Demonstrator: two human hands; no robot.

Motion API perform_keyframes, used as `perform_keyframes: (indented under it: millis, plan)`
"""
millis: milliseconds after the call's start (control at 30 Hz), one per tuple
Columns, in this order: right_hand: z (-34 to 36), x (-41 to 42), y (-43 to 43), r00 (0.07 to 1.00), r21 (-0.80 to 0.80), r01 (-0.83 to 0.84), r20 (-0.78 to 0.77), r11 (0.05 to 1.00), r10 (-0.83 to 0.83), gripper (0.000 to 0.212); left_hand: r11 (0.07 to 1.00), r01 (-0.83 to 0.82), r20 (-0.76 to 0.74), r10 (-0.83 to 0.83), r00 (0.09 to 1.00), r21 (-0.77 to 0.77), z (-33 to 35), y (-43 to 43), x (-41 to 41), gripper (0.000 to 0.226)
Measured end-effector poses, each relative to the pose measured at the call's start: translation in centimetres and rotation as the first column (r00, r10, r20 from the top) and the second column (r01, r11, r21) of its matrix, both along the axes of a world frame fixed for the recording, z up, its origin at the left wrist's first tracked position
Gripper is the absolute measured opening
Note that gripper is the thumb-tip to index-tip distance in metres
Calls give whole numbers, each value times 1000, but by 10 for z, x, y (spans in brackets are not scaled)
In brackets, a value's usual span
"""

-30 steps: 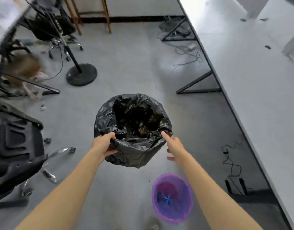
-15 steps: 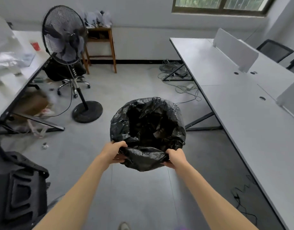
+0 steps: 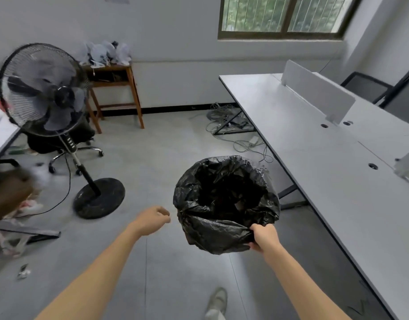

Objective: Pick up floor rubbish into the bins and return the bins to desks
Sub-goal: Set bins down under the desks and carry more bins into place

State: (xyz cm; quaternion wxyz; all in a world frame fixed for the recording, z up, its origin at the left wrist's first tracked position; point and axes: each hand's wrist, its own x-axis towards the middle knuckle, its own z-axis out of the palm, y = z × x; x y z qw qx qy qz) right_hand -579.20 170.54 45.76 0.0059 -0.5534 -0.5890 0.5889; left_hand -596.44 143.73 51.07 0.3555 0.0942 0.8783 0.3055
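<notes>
- Stretching along the right side is the long white surface, with grey divider panels standing on it and cable holes in its top.
- Grey floor fills the middle of the view; a tangle of cables lies by the far leg of that desk.
- At the left stands a black pedestal fan, its round base resting on the floor, with a wooden stool-table behind it holding plastic bags.
- Held above the floor, just left of the white desk's edge, is the bin, lined with a black bag whose mouth gapes open; its inside is too dark to read.
- Right hand is clenched on the near rim of the bin, bunching the black liner.
- Left hand hangs apart from the bin, just to its left, fingers loosely curled and grasping nothing.
- One pale shoe shows at the bottom edge.
- Small scrap of rubbish lies on the floor at lower left, well apart from the bin.
</notes>
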Motion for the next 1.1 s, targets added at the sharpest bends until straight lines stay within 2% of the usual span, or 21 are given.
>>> perform_keyframes:
  millis: [100, 200, 333, 533, 633, 833, 900, 1100]
  plan:
    - [-13, -59, 42, 1000, -14, 28, -3, 1000, -28, 9, 998, 50, -45, -52, 998, -37, -12, 35, -66, 28]
    - [-27, -136, 105, 1000, -31, 9, 27, 999, -8, 14, 998, 9, -41, -12, 999, -58, -21, 81, -145, 28]
    - [-34, -201, 151, 995, -16, -19, 99, 1000, 21, 30, 997, -34, -4, 33, 999, -73, -27, 104, -201, 27]
    - [-61, -318, 210, 975, -21, -89, 202, 996, 92, 21, 987, -106, 39, 112, 993, -119, -71, 137, -312, 22]
    - [-100, -373, 233, 947, -37, -108, 302, 993, 115, 27, 987, -70, 90, 83, 992, -142, -110, 169, -370, 26]
    - [-175, -449, 270, 901, -134, 39, 434, 990, 23, 56, 983, 36, 200, 0, 980, -180, -174, 239, -459, 29]
    - [-196, -476, 282, 875, -159, 54, 483, 986, 30, 57, 979, 61, 238, -13, 971, -194, -194, 258, -482, 30]
    - [-259, -565, 320, 794, -213, -69, 580, 975, 183, 48, 948, 116, 327, -14, 945, -295, -248, 286, -536, 34]
